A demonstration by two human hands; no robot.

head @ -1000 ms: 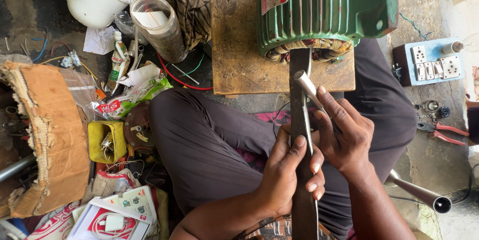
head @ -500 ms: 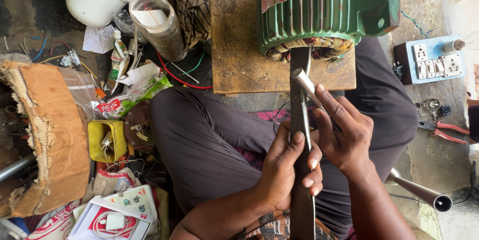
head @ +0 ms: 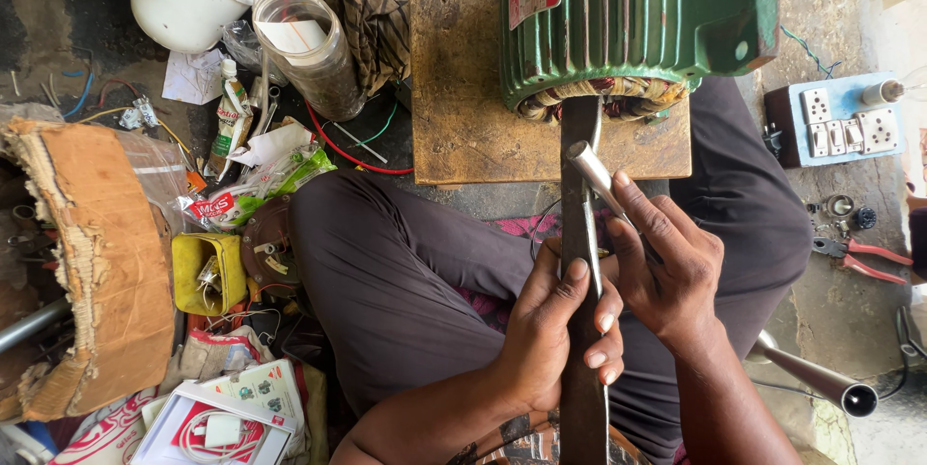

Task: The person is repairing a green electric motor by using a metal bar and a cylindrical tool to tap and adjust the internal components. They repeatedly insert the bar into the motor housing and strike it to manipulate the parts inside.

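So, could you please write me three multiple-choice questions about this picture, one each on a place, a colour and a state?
1. Where does the ribbed electric motor rest?
A. on the square wooden board
B. on the torn cardboard box
C. on the blue socket panel

2. What colour is the motor's housing?
A. red
B. green
C. white

3. How is the long flat dark metal bar held?
A. it lies free on the floor
B. the right hand alone lifts it
C. the left hand grips it while the right hand holds a slim silvery metal rod against it

Answers: 1 A, the motor sits on the board between the person's knees. 2 B, its ribbed casing is green. 3 C, the left fingers wrap the bar and the rod crosses it.
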